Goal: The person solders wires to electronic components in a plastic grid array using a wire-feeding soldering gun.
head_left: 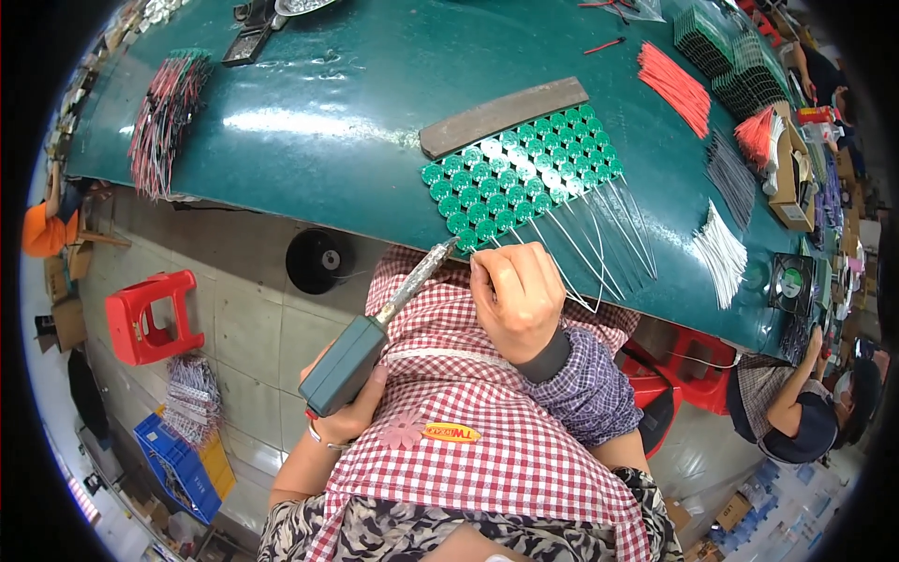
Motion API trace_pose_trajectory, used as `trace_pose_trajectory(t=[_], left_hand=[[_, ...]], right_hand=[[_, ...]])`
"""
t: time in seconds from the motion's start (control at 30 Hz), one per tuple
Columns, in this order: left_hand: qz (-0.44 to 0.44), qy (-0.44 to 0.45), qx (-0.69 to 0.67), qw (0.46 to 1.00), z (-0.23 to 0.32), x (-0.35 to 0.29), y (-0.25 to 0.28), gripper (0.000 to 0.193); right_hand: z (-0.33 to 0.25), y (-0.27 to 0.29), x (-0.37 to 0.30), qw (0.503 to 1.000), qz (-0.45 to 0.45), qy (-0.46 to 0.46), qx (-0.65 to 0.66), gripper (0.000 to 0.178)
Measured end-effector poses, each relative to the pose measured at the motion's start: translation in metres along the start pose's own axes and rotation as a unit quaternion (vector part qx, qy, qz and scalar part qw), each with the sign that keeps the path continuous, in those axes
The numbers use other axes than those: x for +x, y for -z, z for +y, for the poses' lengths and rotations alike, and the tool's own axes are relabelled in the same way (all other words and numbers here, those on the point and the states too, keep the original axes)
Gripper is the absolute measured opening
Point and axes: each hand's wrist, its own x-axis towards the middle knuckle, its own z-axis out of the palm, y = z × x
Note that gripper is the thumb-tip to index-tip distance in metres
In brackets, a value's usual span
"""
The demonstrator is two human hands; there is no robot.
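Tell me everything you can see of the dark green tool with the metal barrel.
The tool looks like a soldering iron: a boxy, dark green, plastic-looking body, a brass-coloured collar and a long, blotchy silver barrel narrowing to a tip. Some red shows at its rear end. The person's left grip is wrapped around the body. It slants up and to the right, its tip beside the nearest corner of the sheet of green discs; whether they touch cannot be told.
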Motion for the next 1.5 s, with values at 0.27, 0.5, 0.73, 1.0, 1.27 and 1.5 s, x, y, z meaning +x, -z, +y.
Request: trace_pose_trajectory(t=[0.27, 0.5, 0.73, 1.0, 1.27, 1.5], left_hand=[[-0.011, 0.037, -0.045, 0.998, -0.001, -0.009, -0.001, 0.028], [0.079, 0.141, -0.294, 0.942, 0.018, 0.019, -0.012, 0.045], [0.059, 0.17, -0.462, 0.869, 0.02, 0.063, -0.022, 0.04], [0.042, 0.174, -0.562, 0.808, 0.021, 0.084, -0.033, 0.038], [0.032, 0.138, -0.54, 0.83, 0.033, 0.102, -0.05, 0.056], [0.042, 0.164, -0.497, 0.851, 0.047, 0.115, -0.06, 0.054]], right_hand=[[-0.002, 0.001, -0.001, 1.0, 0.001, -0.003, 0.004, 0.027], [-0.004, 0.0, -0.002, 1.0, -0.001, -0.007, 0.006, 0.025], [-0.003, 0.005, 0.003, 1.0, -0.003, -0.016, 0.002, 0.024], [0.033, 0.101, 0.041, 0.992, -0.058, -0.076, -0.083, 0.039], [0.12, 0.097, 0.053, 0.979, -0.167, -0.106, -0.058, 0.062], [0.117, 0.073, 0.053, 0.976, -0.189, -0.104, -0.031, 0.06]])
